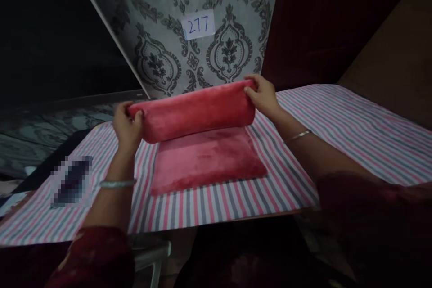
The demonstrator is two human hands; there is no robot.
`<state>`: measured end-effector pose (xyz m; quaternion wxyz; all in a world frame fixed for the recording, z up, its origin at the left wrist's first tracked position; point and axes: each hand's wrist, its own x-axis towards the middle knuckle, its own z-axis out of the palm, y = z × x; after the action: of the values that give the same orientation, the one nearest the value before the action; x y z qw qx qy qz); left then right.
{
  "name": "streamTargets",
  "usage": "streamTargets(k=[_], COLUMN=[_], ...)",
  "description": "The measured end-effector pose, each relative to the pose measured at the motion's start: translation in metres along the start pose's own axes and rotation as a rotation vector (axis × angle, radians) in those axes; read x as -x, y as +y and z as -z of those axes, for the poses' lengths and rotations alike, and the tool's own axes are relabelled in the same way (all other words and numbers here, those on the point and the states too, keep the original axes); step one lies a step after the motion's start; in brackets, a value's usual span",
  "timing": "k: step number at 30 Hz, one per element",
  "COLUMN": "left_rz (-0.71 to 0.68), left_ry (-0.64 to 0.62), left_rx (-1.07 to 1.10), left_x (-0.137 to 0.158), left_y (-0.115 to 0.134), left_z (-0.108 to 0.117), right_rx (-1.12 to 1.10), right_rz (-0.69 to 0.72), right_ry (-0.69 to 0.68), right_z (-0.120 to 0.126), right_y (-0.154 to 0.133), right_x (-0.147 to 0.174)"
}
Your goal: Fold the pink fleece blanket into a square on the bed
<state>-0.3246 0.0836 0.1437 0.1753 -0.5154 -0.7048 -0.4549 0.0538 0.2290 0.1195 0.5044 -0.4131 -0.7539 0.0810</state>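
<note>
A red plush cloth (199,112) is lifted above the table, its far part folded over into a rounded, drooping band. My left hand (127,128) pinches its left corner between thumb and fingers. At the right corner, my right hand (263,95) grips the top edge in the same way. Beneath and nearer to me, a flat red plush layer (207,158) lies on the striped tablecloth (189,209). Whether this layer joins the raised part is hidden behind the fold.
A dark, blurred-out item (71,182) lies on the table at the left. Behind stands a patterned wall (158,65) with a paper label (198,24) reading 277. A pale stool or chair frame (153,256) shows below the table's front edge.
</note>
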Motion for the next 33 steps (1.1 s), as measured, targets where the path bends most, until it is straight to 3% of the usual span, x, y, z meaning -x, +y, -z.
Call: streamTargets(k=[2,5,7,9,11,13,16,18,21,22,24,26,28,30,33], left_rz=[-0.142,-0.333,-0.326,-0.29,-0.265,-0.244,-0.206,-0.219,-0.401,-0.502,-0.698,-0.823,-0.864,-0.859,-0.848], left_ry=[-0.012,-0.297,-0.485,-0.531,-0.531,-0.55,-0.59,-0.526,-0.455,-0.52,-0.772,-0.954,-0.97,-0.908,-0.857], left_rx=[-0.028,-0.059,-0.093,-0.12,-0.138,-0.146,-0.111,-0.072,0.017,0.077,0.227,0.306,0.281,0.215,0.121], left_x=[-0.015,0.004,0.03,0.053,0.062,0.059,0.044,0.04,0.051,0.058,0.074,0.087,0.094,0.097,0.099], left_y=[0.01,0.011,0.005,-0.003,-0.011,-0.017,-0.015,-0.001,0.041,0.059,0.095,0.125,0.146,0.158,0.165], left_z=[-0.02,-0.051,-0.07,-0.085,-0.093,-0.093,-0.083,-0.074,-0.07,-0.072,-0.085,-0.104,-0.124,-0.14,-0.15], right_rx=[0.074,0.21,0.225,0.149,0.03,-0.079,-0.12,-0.1,-0.113,-0.123,-0.126,-0.118,-0.114,-0.112,-0.125], right_rz=[0.095,0.206,0.144,0.084,0.064,-0.001,-0.317,-0.509,-0.571,-0.56,-0.543,-0.524,-0.504,-0.495,-0.498], right_ry=[-0.026,-0.244,-0.412,-0.489,-0.472,-0.332,-0.093,-0.139,-0.335,-0.366,-0.398,-0.396,-0.387,-0.418,-0.444], right_z=[-0.016,-0.046,-0.066,-0.081,-0.086,-0.08,-0.057,-0.042,-0.028,-0.026,-0.024,-0.023,-0.022,-0.02,-0.02], right_y=[-0.002,0.001,0.009,0.021,0.033,0.043,0.055,0.059,0.058,0.056,0.049,0.043,0.038,0.036,0.033], right_x=[-0.013,0.007,0.03,0.045,0.049,0.048,0.059,0.076,0.103,0.109,0.115,0.116,0.116,0.117,0.121])
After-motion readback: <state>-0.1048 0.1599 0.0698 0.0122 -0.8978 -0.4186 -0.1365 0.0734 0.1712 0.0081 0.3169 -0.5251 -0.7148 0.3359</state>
